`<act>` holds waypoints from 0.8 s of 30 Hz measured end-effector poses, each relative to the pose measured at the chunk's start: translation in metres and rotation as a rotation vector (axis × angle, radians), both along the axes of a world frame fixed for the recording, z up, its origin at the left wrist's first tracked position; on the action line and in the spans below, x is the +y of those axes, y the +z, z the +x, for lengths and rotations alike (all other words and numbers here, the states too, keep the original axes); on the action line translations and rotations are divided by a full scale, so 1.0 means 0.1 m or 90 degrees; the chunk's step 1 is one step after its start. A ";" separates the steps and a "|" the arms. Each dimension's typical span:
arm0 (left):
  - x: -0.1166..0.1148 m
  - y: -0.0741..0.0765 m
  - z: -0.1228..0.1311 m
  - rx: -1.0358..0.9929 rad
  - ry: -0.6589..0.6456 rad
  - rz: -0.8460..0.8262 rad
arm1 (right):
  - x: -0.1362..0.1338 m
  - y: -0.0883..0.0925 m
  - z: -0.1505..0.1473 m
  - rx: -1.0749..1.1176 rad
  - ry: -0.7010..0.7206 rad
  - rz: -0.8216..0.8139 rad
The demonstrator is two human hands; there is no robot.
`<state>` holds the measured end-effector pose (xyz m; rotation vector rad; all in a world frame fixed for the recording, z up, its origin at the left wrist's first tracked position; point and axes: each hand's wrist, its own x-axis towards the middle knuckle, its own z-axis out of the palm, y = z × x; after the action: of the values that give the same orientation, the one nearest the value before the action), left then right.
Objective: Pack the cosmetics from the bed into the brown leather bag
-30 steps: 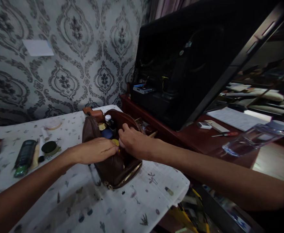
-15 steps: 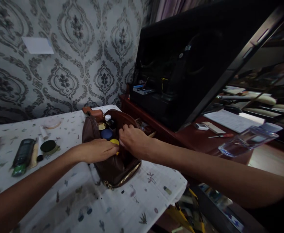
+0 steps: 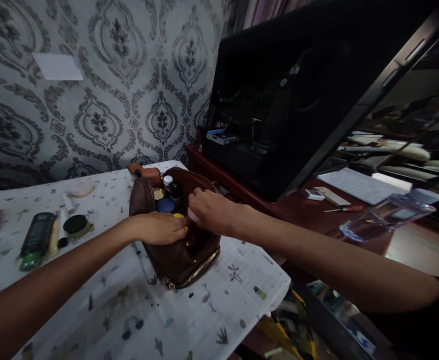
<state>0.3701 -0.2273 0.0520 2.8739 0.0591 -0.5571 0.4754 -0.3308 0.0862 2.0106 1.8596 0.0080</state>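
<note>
A brown zip-up pouch (image 3: 177, 257) stands open on the cloth-covered table (image 3: 129, 315). Inside it I see a blue-capped jar (image 3: 165, 205), a white-capped small bottle (image 3: 167, 181) and a yellow item (image 3: 179, 216). My left hand (image 3: 159, 227) rests closed on the pouch's near rim, fingertips against the yellow item. My right hand (image 3: 209, 210) is curled over the pouch's right rim with a small pale pink thing (image 3: 192, 215) under its fingers; what it is I cannot make out.
A dark green tube (image 3: 35, 240), a round dark tin (image 3: 74, 225), a white stick and a pale disc (image 3: 80, 189) lie on the table's left. A dark wooden cabinet (image 3: 279, 205) at right bears a black box, papers, a screwdriver and a clear glass dish (image 3: 388, 217).
Both hands stay at the pouch's mouth. The pouch has shifted slightly, and my right hand has sunk a little lower over its rim.
</note>
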 end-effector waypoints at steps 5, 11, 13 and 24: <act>-0.06 0.04 -0.04 0.011 0.033 0.063 | -0.02 -0.02 0.03 0.018 -0.016 0.016; -0.05 -0.03 -0.13 -0.017 0.048 0.091 | -0.01 -0.11 0.06 0.057 0.042 0.011; -0.04 -0.04 -0.14 -0.017 0.057 0.091 | 0.00 -0.11 0.05 0.068 0.047 -0.009; 0.02 -0.07 -0.12 -0.014 0.102 -0.026 | 0.04 -0.14 0.01 0.082 -0.005 -0.026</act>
<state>0.3577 -0.2249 0.0445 2.8024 0.2675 -0.4895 0.4761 -0.3266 0.0723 2.0345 1.9129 -0.1633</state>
